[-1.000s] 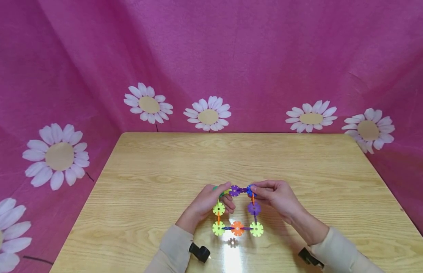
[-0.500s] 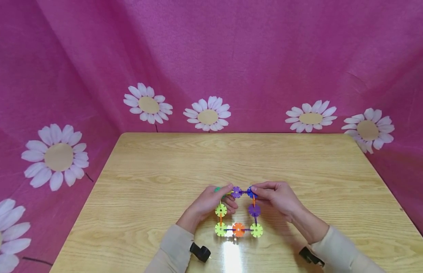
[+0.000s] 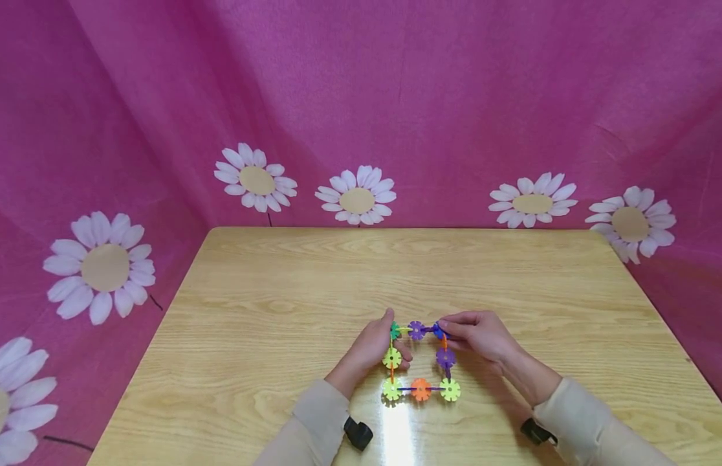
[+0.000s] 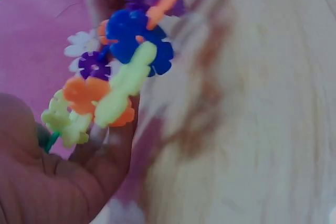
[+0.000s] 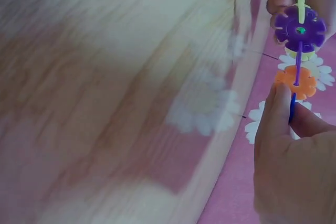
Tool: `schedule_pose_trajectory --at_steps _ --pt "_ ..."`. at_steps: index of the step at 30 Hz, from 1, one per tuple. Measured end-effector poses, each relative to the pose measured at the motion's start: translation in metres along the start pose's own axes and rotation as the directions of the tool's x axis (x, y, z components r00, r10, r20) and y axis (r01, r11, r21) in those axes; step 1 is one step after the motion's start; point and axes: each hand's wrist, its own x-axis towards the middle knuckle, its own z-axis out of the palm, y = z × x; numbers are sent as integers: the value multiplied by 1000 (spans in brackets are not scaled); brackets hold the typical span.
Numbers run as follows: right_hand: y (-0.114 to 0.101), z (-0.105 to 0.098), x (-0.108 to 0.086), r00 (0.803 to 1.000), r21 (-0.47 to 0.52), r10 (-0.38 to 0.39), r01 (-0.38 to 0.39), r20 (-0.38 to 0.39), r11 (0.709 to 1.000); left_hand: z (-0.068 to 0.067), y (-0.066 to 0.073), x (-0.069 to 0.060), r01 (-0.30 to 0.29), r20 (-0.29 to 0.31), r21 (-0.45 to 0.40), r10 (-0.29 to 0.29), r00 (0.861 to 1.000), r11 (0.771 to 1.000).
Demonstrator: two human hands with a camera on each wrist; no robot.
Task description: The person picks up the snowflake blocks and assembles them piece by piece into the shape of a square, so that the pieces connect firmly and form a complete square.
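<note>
Notched flower-shaped plastic discs, slotted together, form a square ring (image 3: 421,389) held up over the table in the head view. Yellow-green discs (image 3: 451,389) mark its near corners, and an orange disc sits between them. At the far left corner, my left hand (image 3: 369,346) holds the ring by the green disc (image 3: 394,331), thumb raised and fingers behind; its grip is partly hidden in the left wrist view. My right hand (image 3: 483,336) pinches the blue disc (image 5: 292,108) at the far right corner between thumb and fingers. Beside it are an orange disc (image 5: 300,81) and a purple disc (image 5: 310,29).
The wood-grain table (image 3: 268,291) lies beneath both hands, with a bright light reflection near its front. Pink cloth (image 3: 442,97) printed with white daisies surrounds its back and sides. A black wrist camera (image 3: 358,433) is strapped by the left sleeve.
The ring and left hand have shifted to the right. The left thumb has lifted off the ring's far side, so the green disc shows more. The right hand keeps its pinch, slightly further right.
</note>
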Motion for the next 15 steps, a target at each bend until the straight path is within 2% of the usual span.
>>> schedule_pose_trajectory --at_steps 1,2,3,5,6,8,10,12,15 --pt "1 -2 1 1000 -6 0 0 -2 1000 1 0 1 -10 -37 86 13 999 996" --pt "2 -3 2 1000 -14 -1 1 -4 1000 3 0 2 -18 -76 191 33 997 981" --pt "3 -4 3 1000 -23 -3 3 -4 1000 5 1 2 -18 -113 295 53 992 955" --pt "6 -5 5 1000 -26 -3 2 -5 1000 8 2 3 1 -169 495 95 981 869" --pt "7 -5 6 1000 -23 0 0 -6 1000 10 4 3 14 -185 561 109 977 828" --pt "10 -5 8 1000 -24 -4 4 -2 1000 13 6 4 42 -200 660 122 972 750" --pt "14 -4 9 1000 -17 -8 8 -4 1000 16 7 5 62 -205 721 128 970 690" --pt "16 -3 11 1000 -22 -18 18 -14 1000 17 7 5 67 -207 751 137 969 656" --pt "20 0 12 999 -50 -27 25 -45 998 18 6 6 64 -208 758 148 967 649"
